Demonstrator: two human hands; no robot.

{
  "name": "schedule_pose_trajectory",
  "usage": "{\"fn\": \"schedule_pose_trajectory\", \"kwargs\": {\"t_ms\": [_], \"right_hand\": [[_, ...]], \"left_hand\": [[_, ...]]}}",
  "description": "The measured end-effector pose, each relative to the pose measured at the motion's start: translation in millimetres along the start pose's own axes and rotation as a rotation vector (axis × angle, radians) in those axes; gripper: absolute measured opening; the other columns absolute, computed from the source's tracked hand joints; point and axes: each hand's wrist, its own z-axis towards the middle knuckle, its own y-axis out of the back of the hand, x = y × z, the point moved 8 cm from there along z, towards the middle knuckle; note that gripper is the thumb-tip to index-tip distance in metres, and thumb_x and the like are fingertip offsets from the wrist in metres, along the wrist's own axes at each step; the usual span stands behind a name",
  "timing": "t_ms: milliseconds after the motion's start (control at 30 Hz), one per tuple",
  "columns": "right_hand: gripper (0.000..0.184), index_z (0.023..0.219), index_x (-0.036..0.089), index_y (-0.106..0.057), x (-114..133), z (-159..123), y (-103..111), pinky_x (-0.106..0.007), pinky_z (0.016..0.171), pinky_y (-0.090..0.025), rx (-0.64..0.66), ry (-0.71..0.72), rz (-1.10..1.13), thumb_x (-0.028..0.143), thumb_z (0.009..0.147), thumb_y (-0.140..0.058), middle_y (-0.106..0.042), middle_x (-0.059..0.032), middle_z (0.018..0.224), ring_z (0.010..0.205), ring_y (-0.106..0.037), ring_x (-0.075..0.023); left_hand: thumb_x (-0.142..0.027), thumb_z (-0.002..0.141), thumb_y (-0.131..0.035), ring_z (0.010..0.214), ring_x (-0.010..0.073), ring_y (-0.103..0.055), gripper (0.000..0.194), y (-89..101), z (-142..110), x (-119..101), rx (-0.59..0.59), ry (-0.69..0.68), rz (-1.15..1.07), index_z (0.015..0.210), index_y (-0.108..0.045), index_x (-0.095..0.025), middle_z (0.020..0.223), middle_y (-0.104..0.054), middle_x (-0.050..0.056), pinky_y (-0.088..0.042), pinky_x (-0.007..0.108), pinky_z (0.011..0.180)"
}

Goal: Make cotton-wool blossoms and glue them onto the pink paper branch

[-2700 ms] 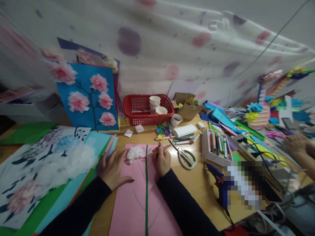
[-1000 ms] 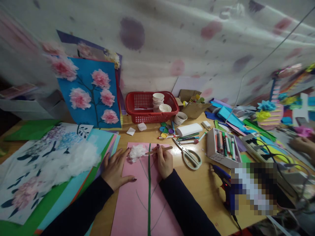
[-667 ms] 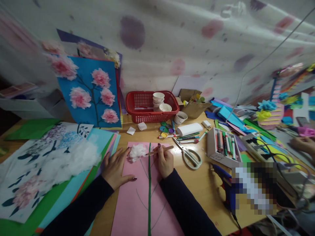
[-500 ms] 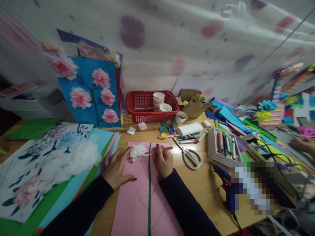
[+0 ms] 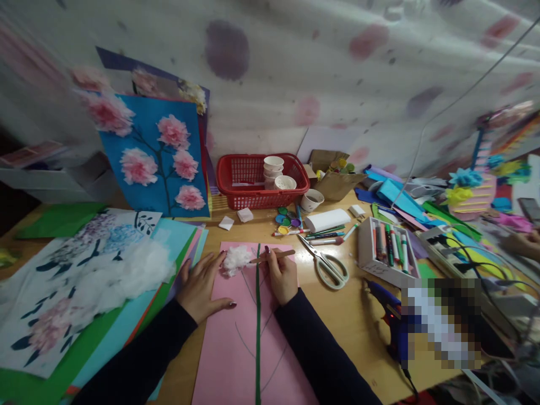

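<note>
Pink paper lies in front of me, with a green strip running down it and thin pencil lines branching from the strip. Near its top left sits a tuft of white cotton. My left hand rests spread over the paper's left edge, its index fingertip at the cotton. In my right hand is a slim brown wooden stick, pinched between thumb and fingers. The stick's pointed end reaches left across the green strip to the cotton's right side.
Right of the paper lie scissors, a box of markers and a blue glue gun. Behind stand a red basket with paper cups and a blue flower picture. More cotton lies left. Another person's hand shows far right.
The view has shifted slightly. Both hands, the stick and the cotton keep nearly the same places relative to the paper.
</note>
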Motion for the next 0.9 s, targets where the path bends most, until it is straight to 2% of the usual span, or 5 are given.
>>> {"fn": "schedule_pose_trajectory", "kwargs": {"t_ms": [467,633,700,800,900], "right_hand": [[0.036,0.072,0.017,-0.063,-3.9,1.9,-3.8,-0.025,0.055,-0.04,0.033,-0.006,0.025,0.04,0.09,-0.042,-0.062,-0.0026,0.061,0.055,-0.055,-0.0149],[0.039,0.069,0.016,-0.062,-5.6,2.0,-4.6,-0.025,0.053,-0.04,0.016,-0.066,0.1,0.045,0.088,-0.045,-0.06,-0.002,0.059,0.053,-0.053,-0.014],[0.043,0.067,0.015,-0.062,-7.7,2.0,-2.2,-0.025,0.052,-0.04,-0.029,-0.121,0.158,0.05,0.087,-0.047,-0.059,-0.0022,0.056,0.051,-0.053,-0.0139],[0.047,0.065,0.015,-0.063,-12.9,0.5,8.8,-0.025,0.047,-0.039,-0.181,-0.205,0.275,0.056,0.084,-0.048,-0.056,-0.001,0.048,0.046,-0.052,-0.0138],[0.049,0.062,0.015,-0.061,-14.2,-1.2,15.3,-0.025,0.044,-0.037,-0.259,-0.215,0.34,0.059,0.082,-0.049,-0.054,0.0003,0.042,0.041,-0.05,-0.0133]], "left_hand": [[-0.052,0.062,-0.07,0.129,0.0324,-0.04,0.099,-0.3,0.6,0.6,-0.012,-0.02,-0.019,0.143,-0.021,-0.021,0.142,-0.043,0.015,-0.012,0.057,0.107],[-0.049,0.063,-0.07,0.129,0.0317,-0.039,0.095,4.0,1.4,-2.9,-0.009,0.016,-0.025,0.141,-0.025,-0.02,0.142,-0.043,0.015,-0.011,0.057,0.108],[-0.05,0.063,-0.071,0.13,0.0313,-0.039,0.094,5.2,1.4,-3.9,-0.006,0.035,-0.021,0.14,-0.027,-0.019,0.141,-0.043,0.016,-0.011,0.057,0.108],[-0.051,0.061,-0.072,0.13,0.0313,-0.038,0.096,5.4,1.1,-4.9,0.005,0.043,-0.021,0.139,-0.028,-0.017,0.141,-0.043,0.017,-0.011,0.057,0.108],[-0.05,0.06,-0.073,0.131,0.0318,-0.037,0.097,6.3,1.4,-5.5,0.004,0.037,-0.023,0.139,-0.029,-0.016,0.141,-0.043,0.017,-0.011,0.057,0.109]]}}
